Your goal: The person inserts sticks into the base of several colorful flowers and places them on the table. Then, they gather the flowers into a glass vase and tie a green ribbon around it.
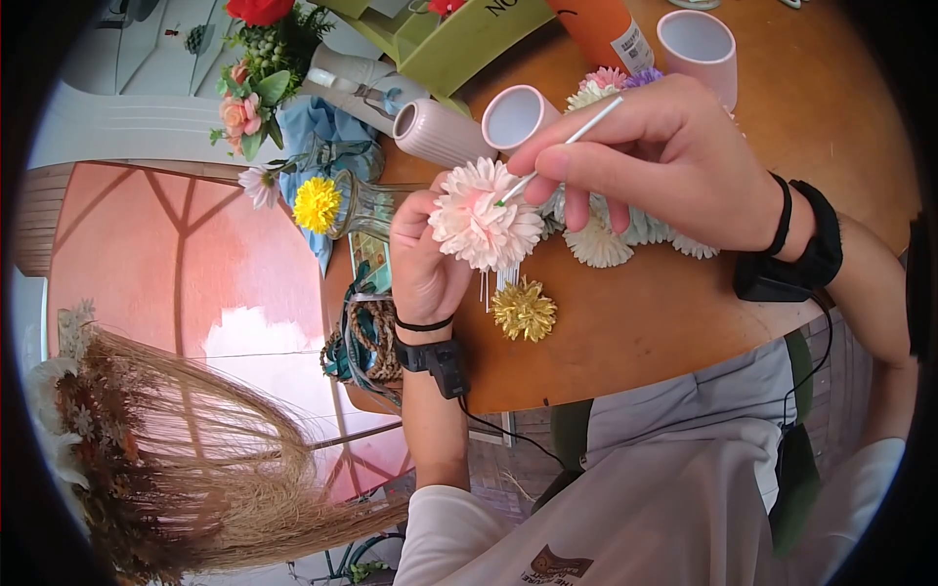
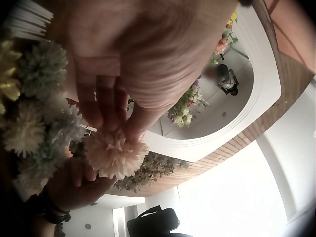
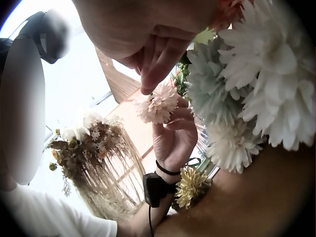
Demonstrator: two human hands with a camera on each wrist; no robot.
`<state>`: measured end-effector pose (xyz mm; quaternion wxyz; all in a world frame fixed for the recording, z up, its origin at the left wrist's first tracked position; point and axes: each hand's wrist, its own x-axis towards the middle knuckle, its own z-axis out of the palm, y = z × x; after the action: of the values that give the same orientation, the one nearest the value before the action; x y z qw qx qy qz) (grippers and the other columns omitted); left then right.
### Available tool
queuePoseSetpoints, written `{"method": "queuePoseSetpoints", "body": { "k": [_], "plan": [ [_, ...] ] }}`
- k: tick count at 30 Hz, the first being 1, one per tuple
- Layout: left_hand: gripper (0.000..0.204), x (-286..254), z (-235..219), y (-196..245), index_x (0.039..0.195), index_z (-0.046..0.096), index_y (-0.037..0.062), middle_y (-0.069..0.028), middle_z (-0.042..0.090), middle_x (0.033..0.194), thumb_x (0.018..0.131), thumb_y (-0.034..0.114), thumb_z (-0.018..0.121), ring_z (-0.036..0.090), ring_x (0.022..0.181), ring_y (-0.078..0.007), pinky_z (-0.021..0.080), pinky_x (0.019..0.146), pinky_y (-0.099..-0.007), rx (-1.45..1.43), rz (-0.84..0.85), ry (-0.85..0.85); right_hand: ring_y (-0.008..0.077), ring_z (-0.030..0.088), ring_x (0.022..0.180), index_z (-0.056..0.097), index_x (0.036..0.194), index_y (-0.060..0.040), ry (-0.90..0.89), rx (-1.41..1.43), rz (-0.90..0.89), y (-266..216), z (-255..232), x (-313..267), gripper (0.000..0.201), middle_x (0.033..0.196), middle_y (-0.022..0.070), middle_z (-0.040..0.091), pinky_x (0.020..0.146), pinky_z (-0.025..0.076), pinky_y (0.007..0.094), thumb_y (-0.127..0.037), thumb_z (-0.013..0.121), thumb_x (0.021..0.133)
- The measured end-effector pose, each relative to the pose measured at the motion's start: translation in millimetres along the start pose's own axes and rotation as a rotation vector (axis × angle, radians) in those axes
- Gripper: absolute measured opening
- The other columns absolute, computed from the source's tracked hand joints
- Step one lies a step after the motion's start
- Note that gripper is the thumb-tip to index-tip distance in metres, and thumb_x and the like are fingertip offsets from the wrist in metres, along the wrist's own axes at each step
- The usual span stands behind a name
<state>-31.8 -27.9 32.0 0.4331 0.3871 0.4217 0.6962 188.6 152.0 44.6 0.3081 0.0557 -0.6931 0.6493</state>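
Observation:
A pale pink artificial flower head (image 1: 479,227) sits in my left hand (image 1: 422,269), gripped from behind by the fingers and thumb. My right hand (image 1: 664,156) pinches a thin white stick (image 1: 596,117) between thumb and fingers. The stick slants down to the flower's centre, where a small green bit shows at its lower end. In the left wrist view the flower (image 2: 116,155) hangs at the left fingertips, with the right hand (image 2: 79,182) close beside it. The right wrist view shows right fingertips just above the petals of the flower (image 3: 157,104).
On the wooden table (image 1: 625,332) lie a gold flower (image 1: 525,311) and several pale flowers (image 1: 598,242) under my right hand. Two pink cups (image 1: 698,49), a ribbed vase (image 1: 445,132) and a green bag (image 1: 469,44) stand farther back. A rope-wrapped basket (image 1: 371,337) is at the left edge.

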Motion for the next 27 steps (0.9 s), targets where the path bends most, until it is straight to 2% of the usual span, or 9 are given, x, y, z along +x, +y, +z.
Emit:
{"method": "queuePoseSetpoints", "body": {
  "k": [8, 11, 14, 17, 20, 23, 27],
  "plan": [
    [0.01, 1.0, 4.4, 1.1, 0.104, 0.065, 0.0063, -0.0128, 0.061, 0.124, 0.095, 0.009, 0.07, 0.061, 0.121, -0.0282, 0.051, 0.106, -0.0448, 0.004, 0.013, -0.049, 0.0066, 0.069, 0.072, 0.076, 0.112, 0.0, -0.014, -0.103, 0.028, -1.0, -1.6, -0.5, 0.02, 0.098, 0.0079, 0.076, 0.052, 0.049, 0.018, -0.01, 0.064, 0.101],
    [0.011, 0.9, 3.0, 0.5, 0.106, 0.065, 0.0058, -0.0137, 0.06, 0.127, 0.096, 0.008, 0.07, 0.061, 0.122, -0.028, 0.051, 0.107, -0.0449, -0.022, -0.003, -0.034, 0.0061, 0.069, 0.072, 0.076, 0.112, -0.0008, 0.014, -0.069, -0.097, 6.0, 1.0, -0.3, 0.019, 0.096, 0.0071, 0.076, 0.052, 0.049, 0.0175, -0.01, 0.064, 0.1],
    [0.029, -0.2, 3.8, -0.7, 0.119, 0.061, 0.0047, -0.0149, 0.059, 0.131, 0.094, 0.013, 0.073, 0.06, 0.125, -0.0281, 0.05, 0.108, -0.0456, 0.017, 0.032, 0.003, 0.0057, 0.069, 0.072, 0.076, 0.112, -0.0009, 0.019, -0.04, -0.136, 6.0, 1.8, -0.2, 0.02, 0.096, 0.0066, 0.076, 0.051, 0.048, 0.0175, -0.01, 0.063, 0.1],
    [0.056, 2.1, 11.1, 1.1, 0.136, 0.051, 0.003, -0.0157, 0.058, 0.135, 0.091, 0.025, 0.078, 0.059, 0.127, -0.029, 0.049, 0.109, -0.047, 0.023, 0.058, -0.038, 0.0056, 0.069, 0.072, 0.076, 0.112, -0.0012, 0.019, -0.029, -0.149, 6.0, 1.4, 0.0, 0.02, 0.095, 0.0061, 0.076, 0.051, 0.048, 0.0176, -0.009, 0.062, 0.1],
    [0.077, 4.2, 14.6, 1.1, 0.144, 0.043, 0.0013, -0.016, 0.057, 0.138, 0.087, 0.036, 0.082, 0.058, 0.128, -0.0298, 0.049, 0.11, -0.0477, 0.042, 0.054, -0.013, 0.0055, 0.068, 0.072, 0.076, 0.113, -0.0012, 0.026, -0.011, -0.137, 4.2, 2.1, -0.1, 0.02, 0.095, 0.0058, 0.076, 0.051, 0.048, 0.0174, -0.009, 0.062, 0.1],
    [0.079, 3.5, 11.0, 1.0, 0.143, 0.044, -0.0004, -0.0173, 0.057, 0.139, 0.086, 0.039, 0.082, 0.059, 0.128, -0.0304, 0.048, 0.11, -0.0487, 0.052, 0.015, -0.015, 0.0055, 0.068, 0.072, 0.075, 0.114, -0.0015, 0.046, 0.016, -0.135, 4.4, 3.0, 0.4, 0.021, 0.094, 0.0052, 0.075, 0.051, 0.048, 0.0174, -0.009, 0.062, 0.101],
    [0.07, 3.8, 7.7, -2.4, 0.139, 0.048, -0.0029, -0.0181, 0.059, 0.138, 0.088, 0.029, 0.082, 0.061, 0.125, -0.0298, 0.051, 0.108, -0.0476, 0.049, 0.012, -0.044, 0.0058, 0.068, 0.072, 0.075, 0.115, -0.0013, 0.041, -0.059, -0.17, 8.5, 1.2, 0.7, 0.021, 0.093, 0.0054, 0.075, 0.051, 0.048, 0.0175, -0.009, 0.062, 0.101]
  ]
}}
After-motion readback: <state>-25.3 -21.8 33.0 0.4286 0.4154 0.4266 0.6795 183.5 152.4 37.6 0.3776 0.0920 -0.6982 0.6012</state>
